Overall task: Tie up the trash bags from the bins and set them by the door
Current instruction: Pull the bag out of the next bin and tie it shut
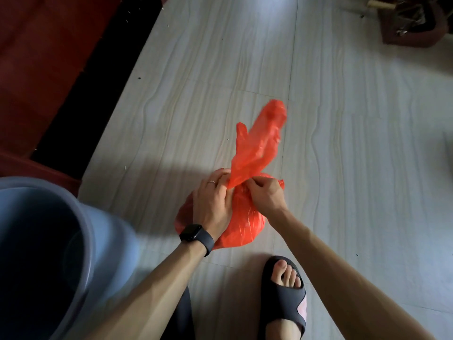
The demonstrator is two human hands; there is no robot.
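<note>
At the far left stands a blue bin (115, 244), its inside dark and apparently without a liner, which suggests the bag came out of it. Just beside it, on the pale floor (367, 168), sits the red bag (242, 224), resting on its full belly so that both hands are free to work the top. The left hand (213, 200), with a watch (196, 235) on its wrist, curls its fingers round the gathered neck, probably to keep it closed. The loose tail (259, 138) stands up and away from the person, blurred. The right hand (264, 195) pinches the plastic at the neck from the other side, seemingly forming a knot. Lower right, a foot in a dark slipper (284, 298) is planted close by. No door shows.
</note>
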